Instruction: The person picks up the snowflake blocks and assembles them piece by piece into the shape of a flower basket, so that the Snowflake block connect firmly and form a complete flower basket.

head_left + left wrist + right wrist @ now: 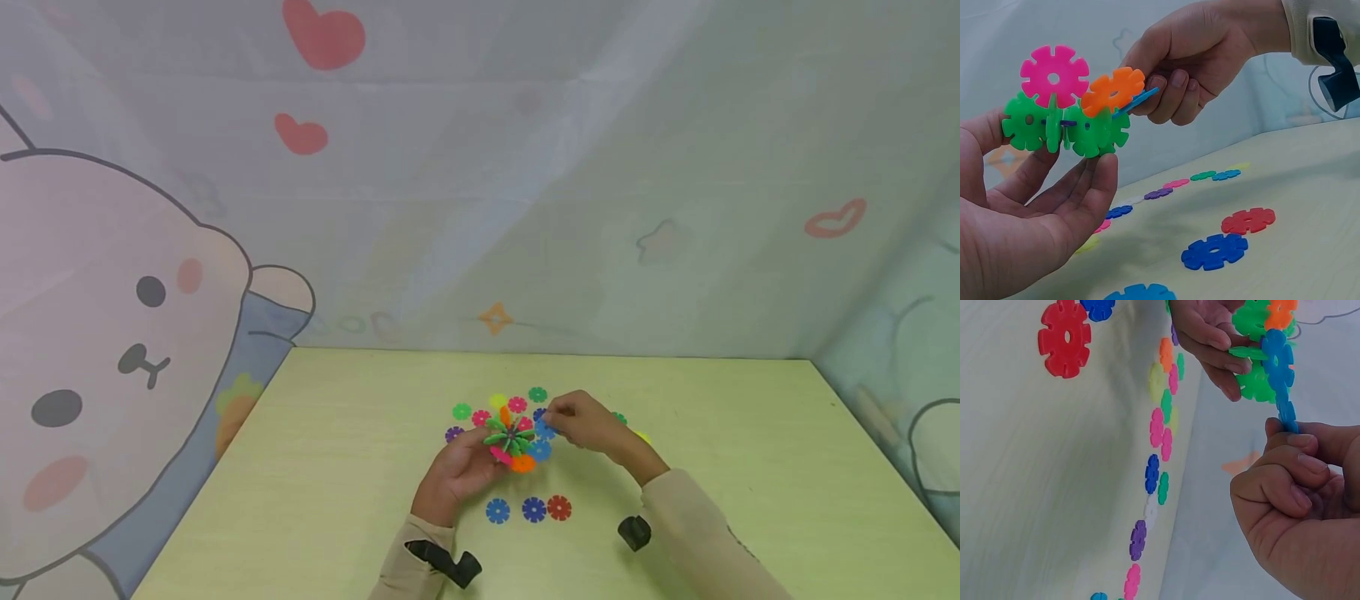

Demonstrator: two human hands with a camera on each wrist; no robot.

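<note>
My left hand (461,473) holds a cluster of notched plastic flower discs by its green discs (1085,139), which stand out radially round a middle. A pink disc (1038,78) and an orange disc (1100,97) are attached to the outer side of the cluster. One blue disc (1270,347) also sticks out from it. My right hand (588,425) pinches a second blue disc (1285,409) between thumb and index finger, its edge right at the first blue disc. In the left wrist view the blue discs appear edge-on, partly behind the orange one.
Nearer on the pale table (300,500) lie a light blue disc (491,511), a dark blue disc (527,510) and a red disc (552,508). Behind the hands several loose discs are spread, among them a green one (532,394) and a purple one (1137,532). A printed cloth backdrop (480,208) hangs behind.
</note>
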